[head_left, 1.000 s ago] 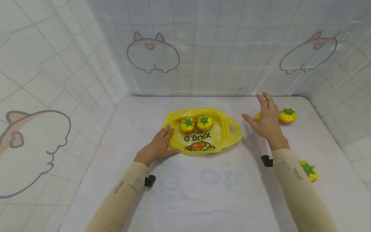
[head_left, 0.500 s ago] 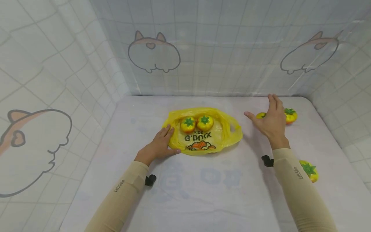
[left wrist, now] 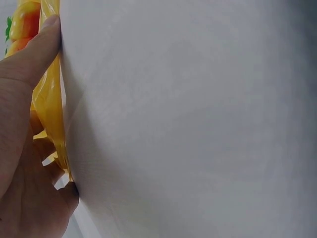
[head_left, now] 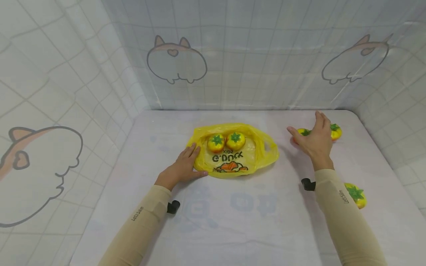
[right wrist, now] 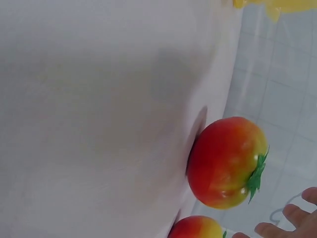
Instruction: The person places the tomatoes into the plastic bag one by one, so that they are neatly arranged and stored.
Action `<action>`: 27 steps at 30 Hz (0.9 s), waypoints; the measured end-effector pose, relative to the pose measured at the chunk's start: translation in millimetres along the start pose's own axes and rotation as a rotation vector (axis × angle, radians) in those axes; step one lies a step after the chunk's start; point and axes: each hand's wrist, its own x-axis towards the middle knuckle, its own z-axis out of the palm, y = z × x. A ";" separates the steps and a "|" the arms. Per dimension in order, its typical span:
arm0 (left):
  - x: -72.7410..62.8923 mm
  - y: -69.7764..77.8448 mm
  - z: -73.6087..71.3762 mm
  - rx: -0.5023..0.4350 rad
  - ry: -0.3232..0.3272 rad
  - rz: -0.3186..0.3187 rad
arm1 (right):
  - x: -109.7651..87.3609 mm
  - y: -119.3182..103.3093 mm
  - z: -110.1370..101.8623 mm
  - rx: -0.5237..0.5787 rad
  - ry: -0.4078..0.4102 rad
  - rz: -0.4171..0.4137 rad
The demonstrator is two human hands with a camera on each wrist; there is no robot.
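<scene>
Two yellow-and-red tomatoes with green leaf tops, the left tomato [head_left: 216, 143] and the right tomato [head_left: 235, 141], sit on a yellow plastic bag [head_left: 266, 159]. My left hand [head_left: 182, 165] rests on the bag's left edge, thumb and fingers spread; the left wrist view shows the thumb [left wrist: 37, 52] along the yellow film. My right hand [head_left: 316, 142], fingers extended and thumb apart, hovers over a back tomato [head_left: 303, 131], which it partly covers. In the right wrist view that tomato [right wrist: 225, 163] stands on the table, away from the fingertips [right wrist: 296, 215].
Another tomato [head_left: 337, 132] shows just right of my right hand. One more tomato [head_left: 357, 195] lies partly behind the right sleeve [head_left: 342, 210]. A white cloth covers the table [head_left: 233, 229], and printed tile-pattern sheets [head_left: 246, 66] stand around its back and sides.
My right hand has moved right and slightly toward me, its fingers lowering over the back tomatoes. The left hand and the bag have stayed in place.
</scene>
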 end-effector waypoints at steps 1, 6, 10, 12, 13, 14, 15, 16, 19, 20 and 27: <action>-0.1 -0.1 -0.1 0.001 -0.002 0.000 | -0.4 0.5 -0.1 0.001 -0.004 0.005; -0.7 -1.2 -0.3 0.005 -0.006 0.004 | -2.0 4.9 1.7 0.015 -0.031 0.031; -0.7 -1.5 -0.3 0.010 -0.006 0.004 | -2.7 8.1 4.3 0.029 -0.056 0.052; -0.6 -1.0 -0.6 0.011 -0.005 0.004 | -2.6 9.3 5.3 0.034 -0.064 0.058; -0.6 -0.6 -0.9 0.010 -0.006 0.003 | -2.6 9.8 5.6 0.036 -0.066 0.060; -0.6 -0.4 -1.0 0.009 -0.008 0.002 | -2.7 10.1 5.7 0.037 -0.069 0.060; -0.7 -0.1 -1.1 0.008 -0.009 0.002 | -2.8 10.5 5.8 0.038 -0.070 0.060; -0.5 0.2 -0.9 0.006 -0.008 0.002 | -2.6 11.1 6.0 0.038 -0.072 0.060; 0.5 0.3 0.4 0.002 -0.007 -0.001 | -2.6 12.2 6.6 0.036 -0.085 0.066; 1.1 0.0 1.1 0.002 -0.006 -0.001 | -2.6 12.6 6.9 0.035 -0.089 0.070; 1.7 -1.2 1.5 0.007 -0.005 -0.003 | 0.7 15.9 11.4 0.025 -0.100 0.073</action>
